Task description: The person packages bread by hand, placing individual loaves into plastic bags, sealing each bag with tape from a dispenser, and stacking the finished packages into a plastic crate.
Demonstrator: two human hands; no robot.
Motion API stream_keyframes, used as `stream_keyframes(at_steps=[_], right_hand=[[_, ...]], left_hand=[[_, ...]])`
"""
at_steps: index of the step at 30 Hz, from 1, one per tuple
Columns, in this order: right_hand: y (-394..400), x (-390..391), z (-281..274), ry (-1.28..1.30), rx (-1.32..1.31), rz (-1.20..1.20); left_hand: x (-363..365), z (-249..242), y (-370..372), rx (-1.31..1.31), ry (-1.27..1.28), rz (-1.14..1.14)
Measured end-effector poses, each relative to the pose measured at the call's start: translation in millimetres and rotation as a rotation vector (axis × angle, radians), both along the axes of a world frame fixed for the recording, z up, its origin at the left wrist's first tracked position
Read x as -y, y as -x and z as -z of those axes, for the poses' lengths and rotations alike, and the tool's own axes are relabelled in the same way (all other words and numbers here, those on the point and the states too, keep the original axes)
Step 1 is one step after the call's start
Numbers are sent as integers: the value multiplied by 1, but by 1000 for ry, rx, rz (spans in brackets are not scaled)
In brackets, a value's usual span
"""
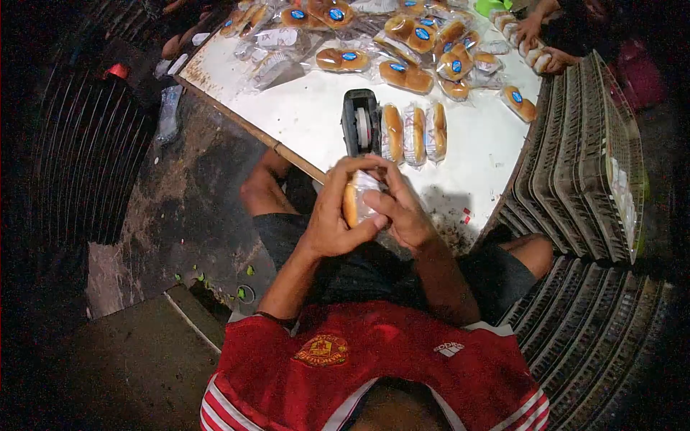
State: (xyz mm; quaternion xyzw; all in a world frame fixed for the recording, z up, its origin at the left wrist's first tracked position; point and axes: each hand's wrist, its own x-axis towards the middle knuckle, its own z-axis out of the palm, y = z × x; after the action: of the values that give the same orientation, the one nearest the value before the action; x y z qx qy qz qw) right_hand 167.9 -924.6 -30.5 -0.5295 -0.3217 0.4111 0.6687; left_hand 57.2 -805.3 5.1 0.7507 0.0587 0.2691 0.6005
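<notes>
Both hands meet in front of my body, just off the near edge of the white table [302, 108]. My left hand [334, 212] is wrapped round one side of a bread roll in clear plastic [365, 197]. On its other side my right hand [404, 212] grips the same wrapped roll, thumb and fingers on the plastic. Just beyond the hands stands a black tape dispenser [361, 123] with a roll of tape. To its right, three wrapped rolls [414, 134] lie side by side.
Many bagged rolls with blue labels [406, 75] are heaped at the table's far side. Stacked plastic crates [575, 165] rise at the right, with more crates [589, 323] below. Another person's hands [535, 43] hold buns at the upper right.
</notes>
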Motion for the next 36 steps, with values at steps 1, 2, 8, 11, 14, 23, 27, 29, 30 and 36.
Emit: stream_keyframes(at_steps=[1, 2, 8, 11, 14, 23, 27, 29, 30, 36], right_hand=[[6, -11, -5, 1, -67, 171], [2, -22, 1, 139, 93, 282], [-32, -49, 44, 438, 687, 430], [-16, -26, 28, 198, 683, 355], [-30, -3, 80, 386, 678, 269], [-45, 20, -37, 283, 485, -116], [-43, 30, -77, 49, 489, -336], [-46, 27, -67, 172, 612, -262], [-49, 24, -58, 234, 676, -226], [-44, 24, 2, 40, 144, -252]], left_hand=[[-8, -1, 2, -20, -13, -24], [-14, -2, 4, -40, -23, -46], [-26, 0, 7, -173, -70, -156], [-29, 6, 11, -222, -106, -171], [-28, 1, 10, -277, -134, -165], [-18, -9, 2, -390, -403, -49], [-8, -12, 2, -361, -433, 5], [-3, -15, 0, -368, -370, 77], [0, -17, -1, -360, -189, 157], [8, -5, -10, 29, 786, 465]])
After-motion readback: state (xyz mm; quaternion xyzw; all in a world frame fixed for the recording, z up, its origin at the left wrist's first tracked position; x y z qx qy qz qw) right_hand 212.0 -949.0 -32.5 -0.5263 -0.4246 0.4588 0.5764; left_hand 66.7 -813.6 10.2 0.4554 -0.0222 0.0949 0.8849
